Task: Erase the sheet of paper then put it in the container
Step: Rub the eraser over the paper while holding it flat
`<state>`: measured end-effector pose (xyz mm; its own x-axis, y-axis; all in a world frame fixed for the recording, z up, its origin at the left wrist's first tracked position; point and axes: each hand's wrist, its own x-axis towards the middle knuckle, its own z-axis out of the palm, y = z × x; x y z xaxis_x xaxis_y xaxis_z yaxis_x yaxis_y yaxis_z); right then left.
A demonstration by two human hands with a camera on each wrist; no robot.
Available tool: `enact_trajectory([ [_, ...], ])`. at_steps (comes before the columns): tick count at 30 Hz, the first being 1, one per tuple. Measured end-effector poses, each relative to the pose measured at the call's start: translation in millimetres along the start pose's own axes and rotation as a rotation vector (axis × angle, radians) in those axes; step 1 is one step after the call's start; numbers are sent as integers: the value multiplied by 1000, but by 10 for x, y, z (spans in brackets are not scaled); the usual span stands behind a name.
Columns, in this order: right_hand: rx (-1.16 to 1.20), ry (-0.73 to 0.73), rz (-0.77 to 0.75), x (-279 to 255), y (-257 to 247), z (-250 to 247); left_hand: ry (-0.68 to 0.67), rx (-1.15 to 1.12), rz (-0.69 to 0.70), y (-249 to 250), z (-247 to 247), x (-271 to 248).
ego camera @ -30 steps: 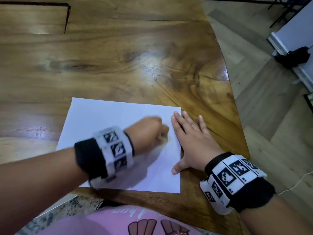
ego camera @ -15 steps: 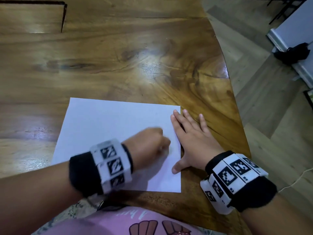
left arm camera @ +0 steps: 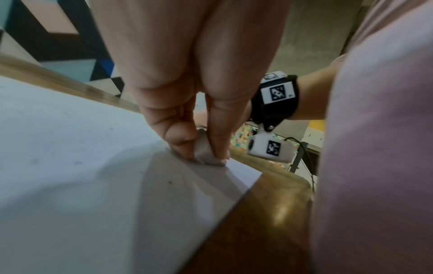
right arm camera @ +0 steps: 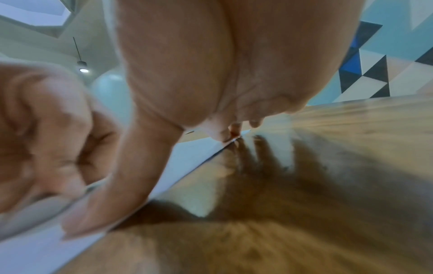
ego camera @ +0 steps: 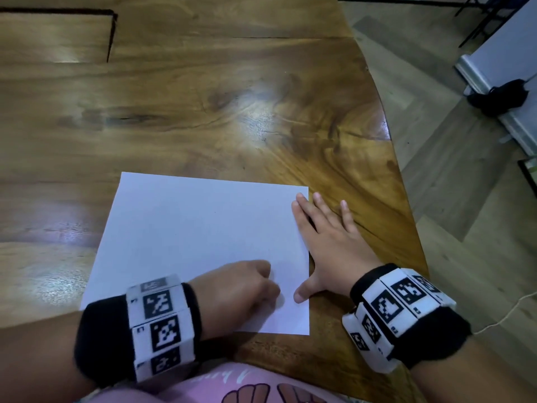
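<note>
A white sheet of paper [ego camera: 203, 237] lies flat on the wooden table [ego camera: 232, 97] near its front edge. My left hand [ego camera: 247, 289] is curled over the sheet's near right part. In the left wrist view its fingers [left arm camera: 178, 137] pinch a small grey-white eraser [left arm camera: 206, 152] and press it onto the paper [left arm camera: 70, 166]. My right hand [ego camera: 328, 242] lies flat with straight fingers on the sheet's right edge, thumb on the paper and the other fingers partly on the wood. The right wrist view shows that thumb [right arm camera: 98, 209] on the paper's edge [right arm camera: 35, 248]. No container is in view.
The table's right edge [ego camera: 389, 158] curves away to a wood-look floor [ego camera: 465, 228]. A black object [ego camera: 497, 96] lies on the floor by a white wall base at far right. A rectangular dark seam [ego camera: 110, 36] marks the tabletop at far left. A pink shirt [ego camera: 232, 388] shows at the bottom.
My left hand with the eraser has slid down the sheet toward me, from beside the right hand's fingers to near its thumb. The right hand has stayed on the sheet's edge.
</note>
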<state>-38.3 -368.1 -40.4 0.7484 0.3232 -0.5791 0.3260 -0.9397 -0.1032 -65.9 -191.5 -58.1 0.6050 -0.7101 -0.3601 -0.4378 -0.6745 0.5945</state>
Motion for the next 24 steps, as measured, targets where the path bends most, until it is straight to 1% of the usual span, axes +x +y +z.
enact_trajectory([
  [1,1,-1,0,2,-1,0,-22,-12,12,28,-33,-1],
  [2,1,-2,-2,2,-5,-1,-27,-25,-6,30,-89,41],
  [5,-1,5,-5,1,-6,1,157,46,-11,-5,-327,290],
  [6,0,7,-5,0,-6,1,198,56,-20,-6,-375,381],
  [7,-1,5,-6,-1,-8,-1,204,72,-19,20,-387,434],
  [8,-1,3,-5,-2,-12,-1,187,97,3,73,-364,433],
  [10,3,1,2,-1,-12,4,178,126,91,104,-220,306],
  [11,7,-1,8,-2,-12,4,142,124,123,117,-160,198],
  [13,10,-7,11,-3,-12,0,30,92,132,112,-110,37],
  [15,17,-8,8,-2,-10,1,-1,72,135,39,-160,48],
  [17,24,-11,5,-6,-10,-1,11,86,108,-2,-271,192],
  [20,14,-14,6,-9,-13,-7,142,140,11,-11,-374,415],
  [21,12,-17,8,-5,-14,-9,155,145,-9,-26,-356,426],
  [22,12,-22,9,-2,-15,-9,139,150,4,-26,-313,372],
  [23,16,-25,9,3,-15,-11,119,145,56,-16,-247,276],
  [24,20,-27,10,1,-15,-7,109,160,150,11,-182,168],
])
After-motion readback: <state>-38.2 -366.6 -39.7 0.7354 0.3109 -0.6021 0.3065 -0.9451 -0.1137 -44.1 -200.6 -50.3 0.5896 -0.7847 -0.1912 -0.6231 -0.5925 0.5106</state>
